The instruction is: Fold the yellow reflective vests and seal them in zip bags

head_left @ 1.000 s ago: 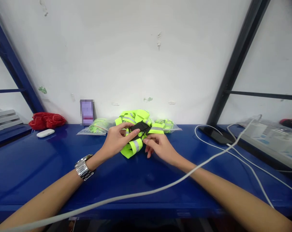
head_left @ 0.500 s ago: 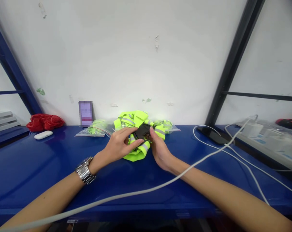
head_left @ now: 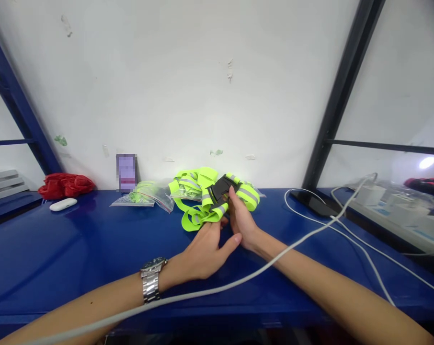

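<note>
A neon yellow-green reflective strap (head_left: pixel 193 183) with silver stripes lies in loose loops at the middle of the table. Its black plastic buckle (head_left: pixel 221 189) is tilted up, and my right hand (head_left: pixel 244 223) grips it with the thumb on its near face; the other fingers are behind it. Below the loops, my left hand (head_left: pixel 210 251) is open, palm turned toward the right hand, thumb stretched out. Its fingertips go under the strap's lower edge and are partly hidden. A silver watch (head_left: pixel 152 278) is on the left wrist.
A white cable (head_left: pixel 202 290) crosses in front of both forearms. Clear plastic bags (head_left: pixel 163 197), a propped phone (head_left: pixel 126 172), a white case (head_left: pixel 63 204) and a red bundle (head_left: pixel 66 186) stand left. A dark phone (head_left: pixel 315 203) and a power strip (head_left: pixel 407 215) lie right.
My left hand has let go of the buckle and moved down and right, below the strap. The buckle, in my right hand, has shifted slightly right and turned.
</note>
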Demonstrator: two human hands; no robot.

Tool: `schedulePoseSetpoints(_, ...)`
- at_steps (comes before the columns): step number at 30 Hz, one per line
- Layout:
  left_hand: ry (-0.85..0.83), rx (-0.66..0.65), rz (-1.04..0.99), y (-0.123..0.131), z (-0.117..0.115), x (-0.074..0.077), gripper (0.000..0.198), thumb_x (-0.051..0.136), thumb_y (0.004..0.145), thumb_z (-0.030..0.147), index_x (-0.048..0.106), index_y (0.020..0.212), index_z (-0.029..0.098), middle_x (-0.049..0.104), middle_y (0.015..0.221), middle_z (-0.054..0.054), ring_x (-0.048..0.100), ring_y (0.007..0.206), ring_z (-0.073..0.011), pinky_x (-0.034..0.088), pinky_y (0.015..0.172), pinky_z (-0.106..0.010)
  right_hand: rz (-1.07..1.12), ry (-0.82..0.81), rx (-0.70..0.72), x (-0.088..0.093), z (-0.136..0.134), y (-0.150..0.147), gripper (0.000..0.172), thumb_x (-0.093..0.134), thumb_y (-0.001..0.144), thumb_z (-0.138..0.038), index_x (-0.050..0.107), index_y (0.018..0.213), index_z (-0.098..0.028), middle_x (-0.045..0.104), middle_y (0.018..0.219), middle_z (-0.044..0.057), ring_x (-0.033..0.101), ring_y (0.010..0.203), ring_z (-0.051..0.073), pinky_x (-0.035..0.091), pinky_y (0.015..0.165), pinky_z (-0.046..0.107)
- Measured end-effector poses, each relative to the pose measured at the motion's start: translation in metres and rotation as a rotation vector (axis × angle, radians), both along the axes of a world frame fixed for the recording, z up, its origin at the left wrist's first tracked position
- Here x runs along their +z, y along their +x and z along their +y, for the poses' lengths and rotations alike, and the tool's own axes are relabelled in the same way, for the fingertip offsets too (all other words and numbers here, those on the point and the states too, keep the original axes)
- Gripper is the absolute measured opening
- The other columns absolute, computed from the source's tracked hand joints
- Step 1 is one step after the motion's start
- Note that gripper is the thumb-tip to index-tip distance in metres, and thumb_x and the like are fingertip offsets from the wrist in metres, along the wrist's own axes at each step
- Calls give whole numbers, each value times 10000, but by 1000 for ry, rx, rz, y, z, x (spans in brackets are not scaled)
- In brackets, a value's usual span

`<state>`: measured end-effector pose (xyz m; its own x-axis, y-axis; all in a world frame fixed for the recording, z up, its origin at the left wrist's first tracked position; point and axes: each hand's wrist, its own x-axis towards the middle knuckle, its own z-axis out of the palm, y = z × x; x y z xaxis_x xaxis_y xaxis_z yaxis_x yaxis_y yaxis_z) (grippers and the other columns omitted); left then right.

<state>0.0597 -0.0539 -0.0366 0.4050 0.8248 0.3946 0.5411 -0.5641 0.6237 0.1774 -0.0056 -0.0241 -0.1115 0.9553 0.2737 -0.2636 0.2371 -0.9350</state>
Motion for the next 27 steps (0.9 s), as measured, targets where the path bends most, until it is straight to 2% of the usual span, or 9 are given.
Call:
schedulePoseSetpoints(3,-101,-71,-306,-2,16,3,352,542,896,478,622,1101,203,626,1187,-96,540,1144,-269,384,1024,-420,142,-68,74,3,-6,0,556,471,853,-659,660,1109,-204,698,1086,55,640,942,203,515,806,312)
schedulePoseSetpoints(5,-198,-113,-524,-1,24,5,300,580,872,459,659,1029,216,656,1148,-64,545,1143,-248,391,1012,-370,193,-47,77,3,-8,-3,499,503,858,-622,661,1108,-220,680,1156,45,609,1073,211,483,923,327)
schedulePoseSetpoints(9,-399,-27,-928,8,33,16,309,651,770,451,665,943,196,683,1074,-53,603,972,-226,467,770,-312,176,-81,41,1,-10,-11,481,485,869,-616,657,1104,-232,659,1218,42,579,1147,228,468,969,355)
schedulePoseSetpoints(11,-484,12,-1090,15,33,28,318,619,764,452,649,945,193,684,1029,-46,615,830,-187,460,657,-287,182,-75,39,1,-10,-12,476,474,879,-609,646,1130,-243,653,1236,36,576,1151,235,468,971,367)
schedulePoseSetpoints(13,-508,-3,-1215,20,32,43,323,593,772,428,625,1004,206,676,1035,-33,614,769,-156,463,619,-270,200,-55,50,2,-11,-13,474,475,889,-592,626,1178,-248,637,1271,31,564,1176,239,453,998,377)
schedulePoseSetpoints(16,-448,-40,-1286,23,30,62,390,570,776,344,564,1155,251,653,1119,-19,641,864,-156,506,687,-270,221,-36,76,4,-12,-15,482,479,901,-557,594,1238,-231,594,1336,37,533,1234,235,428,1041,374)
schedulePoseSetpoints(19,-432,-37,-1227,21,33,71,415,566,771,326,556,1178,248,642,1142,-33,651,925,-174,530,720,-285,233,-21,77,5,-15,-17,487,468,903,-534,573,1258,-218,566,1368,42,530,1245,222,445,1029,352)
schedulePoseSetpoints(24,-435,171,-1322,17,44,66,222,614,722,243,622,931,169,663,1012,-50,652,857,-158,531,693,-253,282,-58,96,3,-12,-18,499,553,846,-536,584,1236,-226,589,1340,43,546,1221,215,468,982,322)
schedulePoseSetpoints(27,-432,227,-1339,15,48,61,175,602,724,185,635,892,154,667,936,-49,649,810,-154,528,649,-247,265,-75,125,-1,-5,-12,538,529,838,-596,589,1232,-234,598,1326,41,536,1230,213,463,970,321)
